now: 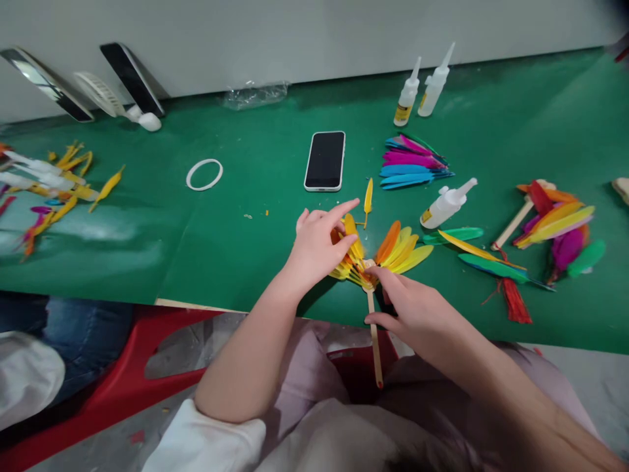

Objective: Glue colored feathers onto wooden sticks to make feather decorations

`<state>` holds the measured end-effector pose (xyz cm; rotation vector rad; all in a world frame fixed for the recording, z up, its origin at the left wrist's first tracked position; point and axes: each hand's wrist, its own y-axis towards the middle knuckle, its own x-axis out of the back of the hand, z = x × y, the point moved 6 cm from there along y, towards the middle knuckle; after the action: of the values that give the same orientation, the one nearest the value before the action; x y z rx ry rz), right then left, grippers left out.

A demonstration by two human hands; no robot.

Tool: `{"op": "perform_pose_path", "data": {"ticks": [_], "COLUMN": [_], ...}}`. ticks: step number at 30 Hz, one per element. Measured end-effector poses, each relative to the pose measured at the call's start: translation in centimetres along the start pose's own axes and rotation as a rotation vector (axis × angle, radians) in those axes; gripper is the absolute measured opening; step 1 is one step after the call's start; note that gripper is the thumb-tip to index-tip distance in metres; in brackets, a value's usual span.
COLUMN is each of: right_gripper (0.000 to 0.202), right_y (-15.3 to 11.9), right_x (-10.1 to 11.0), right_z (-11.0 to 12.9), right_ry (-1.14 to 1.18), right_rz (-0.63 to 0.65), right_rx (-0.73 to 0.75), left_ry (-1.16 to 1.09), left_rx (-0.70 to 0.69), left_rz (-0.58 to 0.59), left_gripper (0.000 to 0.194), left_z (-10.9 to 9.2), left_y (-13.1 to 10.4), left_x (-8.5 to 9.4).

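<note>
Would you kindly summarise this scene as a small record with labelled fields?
Left hand: over the feather fan, index finger extended
Right hand: at the fan's base, by its wooden handle
Handle: lower end past the edge of the green table
Beyond the hands: phone, lying flat
To the right: nearest white bottle, red tassel

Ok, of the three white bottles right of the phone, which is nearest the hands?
The front bottle, alone beside a green feather; the other two bottles stand together farther back, near the wall.
</note>
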<state>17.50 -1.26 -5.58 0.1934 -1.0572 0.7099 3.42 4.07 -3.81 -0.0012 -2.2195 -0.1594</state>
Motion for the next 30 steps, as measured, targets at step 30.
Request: {"op": "perform_pose_path", "data": {"ticks": [30], "right_gripper": [0.055], "right_y": [-0.5], "right_x": [-0.2], "right_z": [0.0], "right_ry": [-0.069], "right_rz": [-0.077], "right_rx": [0.044], "left_ry": [-0.274], "left_rx": [0.069], "left_rz": [0.162], "left_gripper": [0.044], "left_z": [2.6], "left_y": [3.0], "left_x": [-1.1]}}
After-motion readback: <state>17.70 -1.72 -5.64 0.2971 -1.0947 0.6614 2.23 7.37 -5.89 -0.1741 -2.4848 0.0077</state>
